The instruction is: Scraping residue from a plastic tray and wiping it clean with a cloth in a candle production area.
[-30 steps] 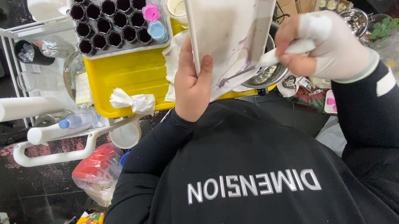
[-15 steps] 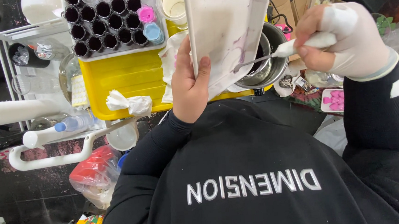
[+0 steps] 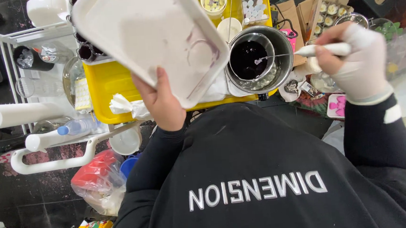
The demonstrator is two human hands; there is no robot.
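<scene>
Over the steel pot [image 3: 259, 60], gloved right hand [image 3: 359, 65] pinches a white-handled tool [image 3: 324, 50]; left hand [image 3: 161, 102] grips tilted stained tray [image 3: 150, 39], residue may drip.

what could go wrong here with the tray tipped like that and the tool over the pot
The white tray, gripped at one edge by the bare left hand, is tilted with purple smears on it; residue might run toward the yellow bin or the sleeve. The gloved right hand holds a white-handled tool whose thin tip reaches over the steel pot of dark liquid; a drip or a nudge could splash it.
</scene>
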